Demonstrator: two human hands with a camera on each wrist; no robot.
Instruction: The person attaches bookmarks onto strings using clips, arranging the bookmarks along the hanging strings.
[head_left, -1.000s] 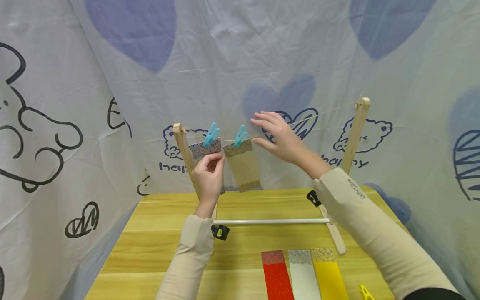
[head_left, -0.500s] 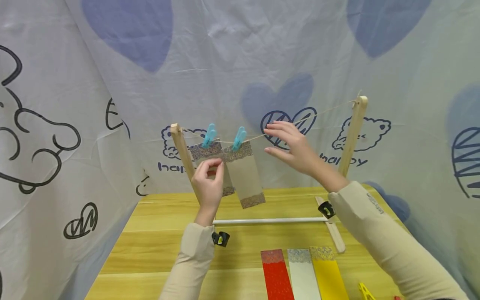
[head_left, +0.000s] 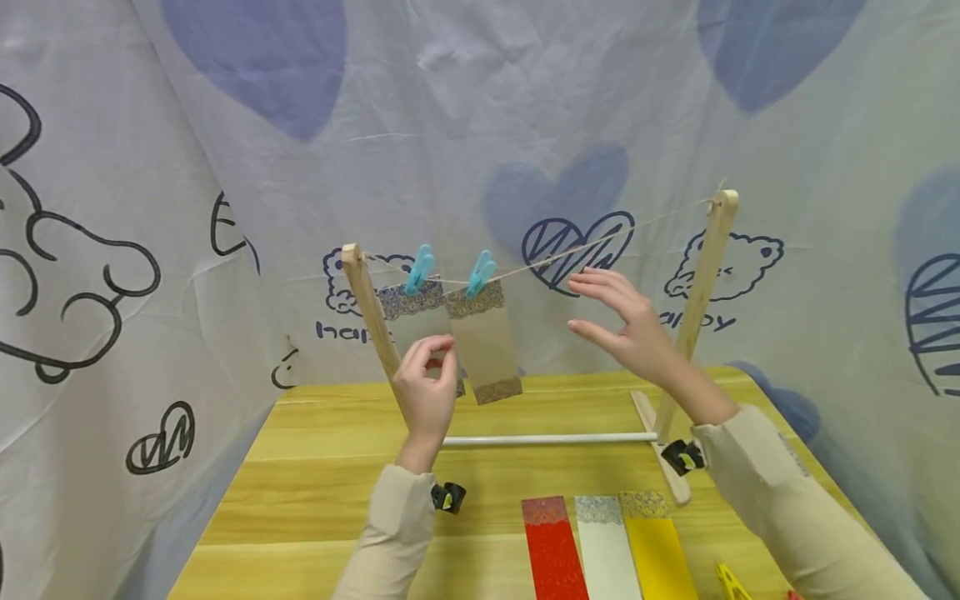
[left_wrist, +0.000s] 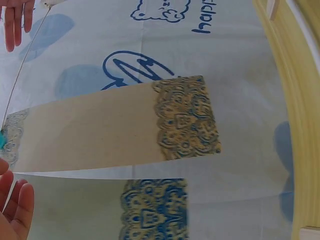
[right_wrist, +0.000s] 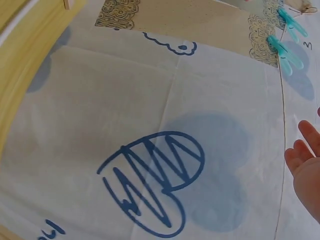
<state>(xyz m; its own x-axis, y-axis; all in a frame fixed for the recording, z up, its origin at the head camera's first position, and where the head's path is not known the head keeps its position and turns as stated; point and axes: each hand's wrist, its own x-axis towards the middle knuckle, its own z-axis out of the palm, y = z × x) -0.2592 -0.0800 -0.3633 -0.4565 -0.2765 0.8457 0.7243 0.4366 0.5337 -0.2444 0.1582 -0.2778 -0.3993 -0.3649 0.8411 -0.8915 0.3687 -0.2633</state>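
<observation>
Two lace-edged paper strips hang from a string [head_left: 551, 259], each under a turquoise clothespin. The left strip, pale green [left_wrist: 80, 205] with a blue-gold border, hangs under one clothespin [head_left: 421, 270]; the beige strip [head_left: 483, 346] hangs under the other clothespin [head_left: 481, 273]. In front of the pale strip, overlapping it in the head view, is my left hand [head_left: 429, 387], thumb and fingertips drawn loosely together with nothing seen between them. My right hand [head_left: 618, 325] hovers below the string, right of the beige strip, its fingers spread from the thumb and holding nothing.
Wooden posts, left [head_left: 367, 304] and right [head_left: 705, 283], carry the string; a white rod [head_left: 551, 439] joins them low down. On the table [head_left: 300, 492] lie a red strip [head_left: 555, 550], a white strip [head_left: 609, 550], a yellow strip [head_left: 660, 550] and a yellow clothespin [head_left: 731, 582].
My right hand has drawn away from the beige strip's clothespin, to the right and down. My left hand has dropped slightly. The hanging strips have swung a little.
</observation>
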